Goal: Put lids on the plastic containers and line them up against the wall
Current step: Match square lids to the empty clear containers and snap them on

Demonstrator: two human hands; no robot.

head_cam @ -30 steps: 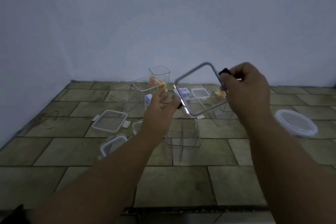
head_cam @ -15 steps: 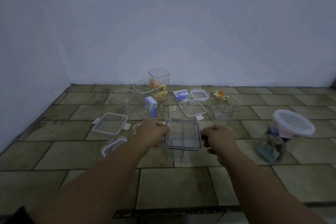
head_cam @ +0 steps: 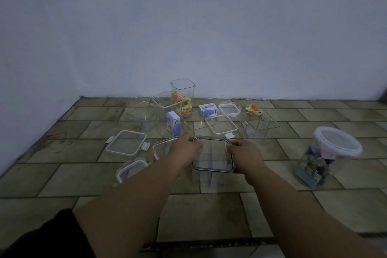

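**With the Lid Seated, the Press Came Next**

While both hands bore on one lid, the step in hand was the fitting of it. The grey-rimmed lid (head_cam: 212, 154) lay flat on the mouth of a clear square container (head_cam: 204, 178) that stood on the tiled floor (head_cam: 209, 211), well short of the wall (head_cam: 209, 37). The left hand (head_cam: 185, 146) was closed on the lid's left edge and far corner; the right hand (head_cam: 244, 154) was closed on its right edge. Whether the lid had fully seated could not be told.

As a judgement, the next move called for an even downward press at both sides, then a carry to the wall, since nothing yet stood in a neat row there.

Counted, the open clear containers numbered about six: a tall one (head_cam: 183, 94) holding orange and yellow pieces near the wall, another (head_cam: 166, 103) just beside it, a low one (head_cam: 142, 116) to the left, one (head_cam: 199, 122) behind the hands, one (head_cam: 258, 126) to the right, and one (head_cam: 162, 148) partly hidden by the left arm. Clear walls overlap, so the count is unsure. Loose lids numbered three: a clip lid (head_cam: 126, 142) at left, a small one (head_cam: 229, 109) at the back, and a square one (head_cam: 222, 124) before it. A small lidded box (head_cam: 130, 168) stood near the left forearm, and a round jar (head_cam: 322, 159) with a white lid stood far right. Two small cartons (head_cam: 173, 122) and a loose yellow-orange item (head_cam: 253, 109) lay among them.
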